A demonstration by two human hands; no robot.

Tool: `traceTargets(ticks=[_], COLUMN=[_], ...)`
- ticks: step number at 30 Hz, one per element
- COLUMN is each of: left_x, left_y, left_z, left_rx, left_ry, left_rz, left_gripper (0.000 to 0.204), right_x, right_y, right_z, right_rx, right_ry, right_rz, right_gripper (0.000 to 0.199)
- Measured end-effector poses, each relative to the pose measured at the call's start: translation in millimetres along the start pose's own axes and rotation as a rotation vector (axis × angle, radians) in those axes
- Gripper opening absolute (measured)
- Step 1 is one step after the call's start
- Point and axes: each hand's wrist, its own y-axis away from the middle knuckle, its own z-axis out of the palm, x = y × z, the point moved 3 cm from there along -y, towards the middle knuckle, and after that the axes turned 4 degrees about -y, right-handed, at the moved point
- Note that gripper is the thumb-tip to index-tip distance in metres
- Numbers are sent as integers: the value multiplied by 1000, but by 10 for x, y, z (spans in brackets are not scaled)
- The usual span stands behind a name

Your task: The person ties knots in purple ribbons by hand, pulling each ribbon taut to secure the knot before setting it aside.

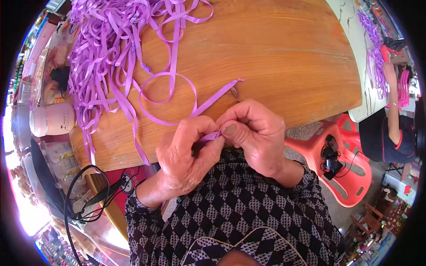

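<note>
A narrow purple ribbon (pixel 217 98) loops over the wooden table (pixel 275 53) and runs up to my hands at its near edge. My left hand (pixel 188 153) pinches a short folded piece of it between thumb and fingers. Close against it, my right hand (pixel 255 135) presses thumb and forefinger together on the ribbon's tip; the exact fold or knot there is hidden by the fingertips. One ribbon end, with a small knot, lies on the wood just beyond my hands. A large tangled heap of purple ribbons (pixel 104 57) covers the table's far left.
A pale pink cylindrical container (pixel 52 119) stands left of the heap. Black cables (pixel 95 201) hang at the lower left. On the right is a coral plastic stool (pixel 350 177) with a black device on it. Another person's arm (pixel 392 102) reaches over a white marbled table (pixel 368 104) with more ribbons.
</note>
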Motion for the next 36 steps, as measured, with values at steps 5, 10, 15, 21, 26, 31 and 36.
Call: traceTargets(ticks=[5,10,15,21,26,31,36], left_x=[8,4,-29,-90,-221,-215,-162], left_y=[-43,-32,19,-41,-27,-39,-17], left_z=[-6,-32,-2,-40,-85,-48,-15], left_rx=[66,122,96,-233,-432,-216,-144], left_ry=[-12,-205,-316,-126,692,839,733], left_rz=[186,266,232,-13,-764,-760,-749], left_gripper=[23,18,18,14,23,21,18], right_x=[29,19,-23,2,-31,-93,-102], right_y=[-32,-8,30,52,35,-14,36], right_z=[-28,16,22,21,-27,-40,16], right_rx=[-69,-45,-44,22,-125,-136,-61], right_ry=[-197,-215,29,341,596,581,544], right_rz=[144,174,83,-119,-327,-479,-460], right_gripper=[14,24,30,25,18,15,15])
